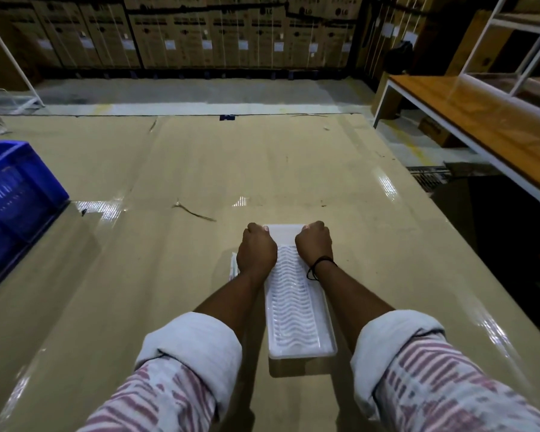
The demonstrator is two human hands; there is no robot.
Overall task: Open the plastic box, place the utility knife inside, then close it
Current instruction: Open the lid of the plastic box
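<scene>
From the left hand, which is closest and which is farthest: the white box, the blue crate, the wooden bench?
From the left hand:
1. White box, touching, under both hands.
2. Blue crate, far left.
3. Wooden bench, far right, beyond the table edge.

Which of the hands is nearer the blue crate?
Left. The left hand grips the far left corner of the plastic box, on the side toward the blue crate; the right hand grips the far right corner.
</scene>
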